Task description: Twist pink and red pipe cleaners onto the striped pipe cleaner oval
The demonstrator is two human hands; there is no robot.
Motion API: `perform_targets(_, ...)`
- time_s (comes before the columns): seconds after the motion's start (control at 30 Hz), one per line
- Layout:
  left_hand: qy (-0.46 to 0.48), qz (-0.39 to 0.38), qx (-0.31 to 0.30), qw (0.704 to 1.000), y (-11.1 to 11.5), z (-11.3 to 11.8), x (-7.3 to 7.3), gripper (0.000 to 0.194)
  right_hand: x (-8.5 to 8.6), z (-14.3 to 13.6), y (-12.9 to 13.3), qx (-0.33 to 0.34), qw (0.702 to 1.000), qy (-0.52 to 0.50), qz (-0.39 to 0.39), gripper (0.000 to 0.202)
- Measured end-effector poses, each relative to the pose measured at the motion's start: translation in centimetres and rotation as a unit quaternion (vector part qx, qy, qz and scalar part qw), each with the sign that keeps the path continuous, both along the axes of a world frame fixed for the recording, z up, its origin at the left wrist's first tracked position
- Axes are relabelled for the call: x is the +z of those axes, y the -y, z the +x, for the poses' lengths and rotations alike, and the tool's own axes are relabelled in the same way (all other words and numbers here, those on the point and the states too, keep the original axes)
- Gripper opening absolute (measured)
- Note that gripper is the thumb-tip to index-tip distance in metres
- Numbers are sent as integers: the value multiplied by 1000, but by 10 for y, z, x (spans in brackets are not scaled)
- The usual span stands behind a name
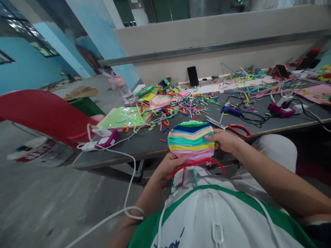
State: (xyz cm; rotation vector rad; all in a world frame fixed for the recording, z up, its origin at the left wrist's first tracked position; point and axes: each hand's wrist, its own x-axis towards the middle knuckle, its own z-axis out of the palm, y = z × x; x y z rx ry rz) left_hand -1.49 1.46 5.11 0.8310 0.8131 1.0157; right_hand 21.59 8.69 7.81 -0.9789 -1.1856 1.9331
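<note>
A round disc of pipe cleaners (191, 142), striped from green and blue through peach, teal and yellow to pink and red, is held over my lap at the table's front edge. My left hand (171, 165) grips its lower left side, thumb on top. At its right edge, my right hand (222, 140) pinches it between thumb and fingers. Loose red ends stick out along the bottom. Just beyond my right hand lie red-handled scissors (239, 131), partly open. A blue glue gun (232, 110) rests behind them.
Cut pipe cleaner pieces (191, 106) litter the dark table (144, 141). A green plastic packet (121, 117), a purple power strip (107, 139) and its white cord are on the left. A phone (192, 76) leans at the back. A red chair (43, 113) stands left.
</note>
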Motion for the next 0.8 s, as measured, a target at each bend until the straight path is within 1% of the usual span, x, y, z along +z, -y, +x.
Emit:
perform_targets(0.07, 2, -12, 8, 1000, 2, 3, 6, 47, 1, -4, 0, 15, 1000, -14, -7, 34)
perform_targets(0.17, 26, -8, 11, 1000, 4, 11, 16, 55, 4, -11, -1, 43, 999, -4, 10, 37)
perform_targets(0.23, 32, 1, 18, 999, 3, 11, 18, 60, 7, -15, -1, 61, 998, 10, 24, 38)
perform_targets(0.3, 10, 4, 58, 998, 1, 4, 16, 58, 12, -14, -1, 60, 997, 18, 47, 40)
perform_targets(0.33, -9, 6, 94, 995, -1, -3, 13, 55, 14, -13, -1, 43, 997, 21, 65, 40)
perform_targets(0.4, -44, 0, 183, 982, -6, -20, 6, 51, 15, -7, 2, -26, 994, 37, 104, 39)
perform_targets(0.47, -55, -4, 245, 968, -9, -38, 1, 47, 9, 0, 8, -107, 984, 63, 127, 35)
perform_targets(0.53, -55, -6, 270, 961, -10, -52, -3, 45, -4, 4, 16, -151, 977, 83, 129, 31)
perform_targets(0.6, -58, -4, 282, 957, -10, -61, -6, 46, -19, 5, 24, -152, 976, 90, 130, 29)
perform_targets(0.67, -65, 2, 291, 954, -11, -65, -9, 47, -33, 4, 32, -152, 975, 102, 129, 29)
perform_targets(0.73, -69, 7, 299, 952, -11, -66, -12, 49, -42, 3, 38, -157, 971, 121, 133, 29)
perform_targets(0.8, -63, 9, 306, 950, -12, -65, -15, 51, -46, 3, 41, -165, 966, 139, 143, 29)
